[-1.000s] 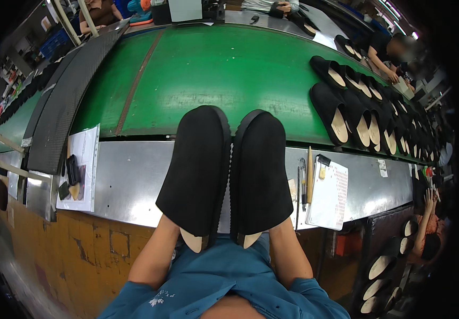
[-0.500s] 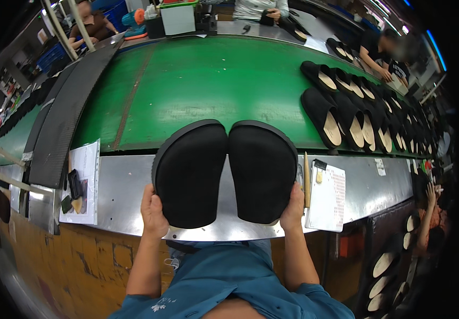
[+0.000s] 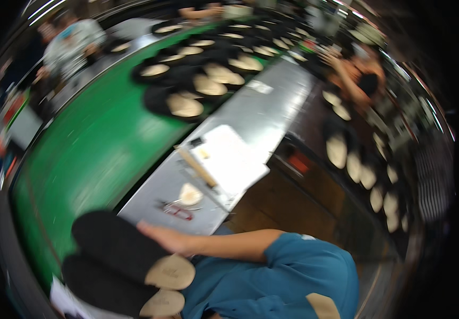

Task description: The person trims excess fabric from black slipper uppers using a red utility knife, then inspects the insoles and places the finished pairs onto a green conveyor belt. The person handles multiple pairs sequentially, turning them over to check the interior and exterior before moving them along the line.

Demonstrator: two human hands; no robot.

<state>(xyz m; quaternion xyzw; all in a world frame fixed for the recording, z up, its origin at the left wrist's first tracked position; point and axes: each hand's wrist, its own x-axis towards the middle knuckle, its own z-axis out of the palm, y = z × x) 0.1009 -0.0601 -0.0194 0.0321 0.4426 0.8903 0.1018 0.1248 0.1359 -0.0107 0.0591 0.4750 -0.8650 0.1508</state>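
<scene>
Black fabric slippers with tan insoles, one pair, lie side by side at the lower left of the frame, heel ends toward us, partly over the green conveyor belt and partly over its grey metal edge shelf. Our right hand rests on the upper slipper, fingers wrapped over its side and pressed against the fabric; the frame is smeared by motion, so we judge this a clasp rather than a light touch. Our left hand is out of the picture, so we cannot tell how its fingers stand.

Also noted: a white paper sheet with a wooden stick across it at centre frame; a loose tan insole just below it; rows of black slippers with pale insoles on the belt at upper centre; another person in an orange top at upper right.

Handling note: we would keep the pair aligned sole to sole, support both slippers evenly, and steady our head so that the placement stays in view.
</scene>
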